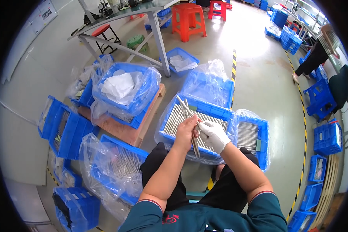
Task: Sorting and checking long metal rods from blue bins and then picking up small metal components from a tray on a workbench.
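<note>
Several thin metal rods [183, 106] slant in a loose bundle in front of me. My bare left hand [187, 128] is closed around them, and their lower ends stick out beneath it. My right hand [215, 137], in a white glove, is closed at the same rods, fingertips pressed against my left hand. Just under both hands stands a plastic-lined blue crate [216, 112], filled with similar rods [174, 120] lying side by side. Its near part is partly hidden by my arms.
Right of it, another blue crate [263, 145] holds neat rods. Loose rods fill a plastic-lined crate [98, 173] at left. Stacked crates [143, 123] stand on a wooden pallet [158, 96]. Ahead are a table leg [158, 42] and a red stool [188, 23]. A person [317, 58] is at far right.
</note>
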The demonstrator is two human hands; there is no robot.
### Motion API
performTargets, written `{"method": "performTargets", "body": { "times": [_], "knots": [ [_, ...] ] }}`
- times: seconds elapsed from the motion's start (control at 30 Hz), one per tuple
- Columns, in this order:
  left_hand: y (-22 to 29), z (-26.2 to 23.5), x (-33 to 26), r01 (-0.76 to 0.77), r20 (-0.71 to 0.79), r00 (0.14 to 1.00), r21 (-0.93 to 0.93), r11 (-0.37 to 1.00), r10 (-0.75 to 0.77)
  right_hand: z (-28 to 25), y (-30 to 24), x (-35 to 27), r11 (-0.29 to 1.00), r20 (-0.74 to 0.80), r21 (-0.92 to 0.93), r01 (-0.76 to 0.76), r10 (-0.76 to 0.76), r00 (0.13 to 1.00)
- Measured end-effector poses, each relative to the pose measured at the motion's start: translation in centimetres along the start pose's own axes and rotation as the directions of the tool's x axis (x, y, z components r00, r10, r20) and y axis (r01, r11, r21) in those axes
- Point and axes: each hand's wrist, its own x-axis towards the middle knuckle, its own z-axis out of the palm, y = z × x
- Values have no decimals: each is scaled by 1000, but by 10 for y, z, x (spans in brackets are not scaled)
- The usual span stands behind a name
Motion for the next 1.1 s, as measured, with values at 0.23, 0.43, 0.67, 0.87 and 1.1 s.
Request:
{"method": "performTargets", "body": {
  "times": [0.23, 0.43, 0.67, 0.87, 1.1],
  "knots": [
    [-11, 14, 10, 20, -7, 1000, -20, 1000, -20, -19, -4, 6, 904, 111, 359, -231, 205, 973],
    [3, -3, -1, 82, 36, 995, 218, 972, -92, -23, -21, 18, 902, -136, -430, 31, -99, 986],
    [-19, 18, -5, 210, 140, 957, 267, 941, -253, -29, -9, 32, 991, -259, -89, 104, -124, 958],
    [-30, 17, -3, 249, 385, 876, 156, 956, -291, -86, 32, 83, 676, -296, -645, 356, -651, 699],
    [-7, 4, -14, 292, 308, 913, -32, 956, -268, -103, -21, 52, 912, -585, 292, 286, -66, 808]
  ]
}}
